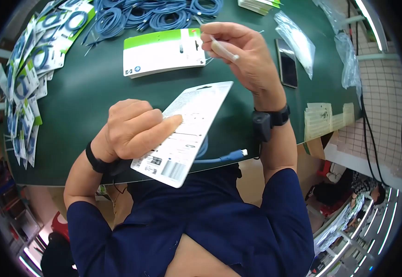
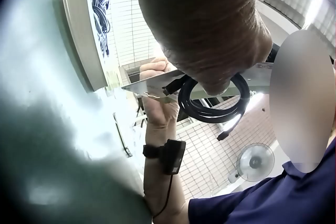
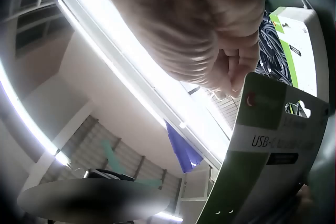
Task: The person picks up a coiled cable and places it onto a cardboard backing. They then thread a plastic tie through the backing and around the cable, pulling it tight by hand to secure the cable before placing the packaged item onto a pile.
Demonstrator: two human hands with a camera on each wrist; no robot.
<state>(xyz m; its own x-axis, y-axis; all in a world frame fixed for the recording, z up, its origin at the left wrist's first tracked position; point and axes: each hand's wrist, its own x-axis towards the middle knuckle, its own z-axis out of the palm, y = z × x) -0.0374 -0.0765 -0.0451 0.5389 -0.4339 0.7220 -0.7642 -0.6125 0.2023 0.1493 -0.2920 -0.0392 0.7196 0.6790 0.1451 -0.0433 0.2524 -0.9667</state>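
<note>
My left hand (image 1: 138, 129) grips a white packaging card (image 1: 196, 115), tilted, with printing and a barcode facing up. On the card's other side a coiled USB-C cable (image 2: 210, 115) shows in the left wrist view, with the left fingers against it. One blue connector (image 1: 235, 155) sticks out past the card's lower edge. The green and white front of the card, with its hanging hole, faces the right wrist view. Above and to the right of the card, my right hand (image 1: 247, 53) pinches a thin translucent white cable tie (image 1: 225, 50) between thumb and fingers.
A stack of green and white cards (image 1: 164, 55) lies ahead, before a heap of coiled blue cables (image 1: 164, 14). Packaged cables (image 1: 30, 87) pile up at the left. A phone (image 1: 287, 63), a plastic bag (image 1: 298, 41) and tape strips (image 1: 328, 120) are on the right.
</note>
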